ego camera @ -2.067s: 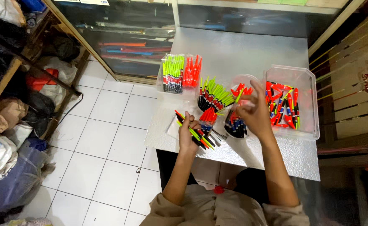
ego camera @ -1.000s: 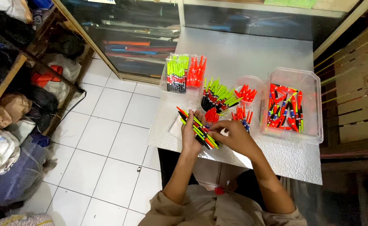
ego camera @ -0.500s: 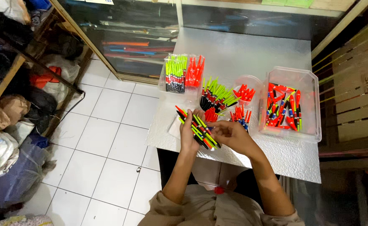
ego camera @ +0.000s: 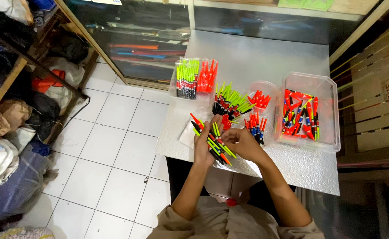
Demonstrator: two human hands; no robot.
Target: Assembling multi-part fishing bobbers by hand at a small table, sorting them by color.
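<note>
Holding a fanned bunch of fishing floats (ego camera: 213,140), the left hand (ego camera: 202,148) has its fingers curled round the stems, clamped on the bundle; the floats are slim sticks with black bodies and tips in neon yellow-green, orange and red, splayed diagonally across the palm. Right hand (ego camera: 243,144): fingertips drawn together at the lower end of the same bunch, touching it; whether they pinch a single float cannot be told. Both hands sit over the near edge of the table (ego camera: 265,57), a grey embossed metal top.

Under the left hand, a flat clear plastic bag (ego camera: 188,134) lies on the table surface. Just beyond the hands, a loose heap of green-tipped floats (ego camera: 229,101) lies with tips pointing away and to the right. Beside it to the right, a round clear tub (ego camera: 261,94) holds a few red-tipped floats; a further cluster of red and blue floats (ego camera: 256,125) stands just below it, near the right hand. Far right, a rectangular clear plastic bin (ego camera: 327,110) contains mixed red, orange and yellow floats. At the far left of the table, two packs (ego camera: 196,77) lie side by side, one of green-tipped floats, one of orange.

Beyond the table, a glass-fronted cabinet (ego camera: 137,48); left, white floor tiles (ego camera: 106,146) and a wooden rack with bundled bags (ego camera: 8,119).
</note>
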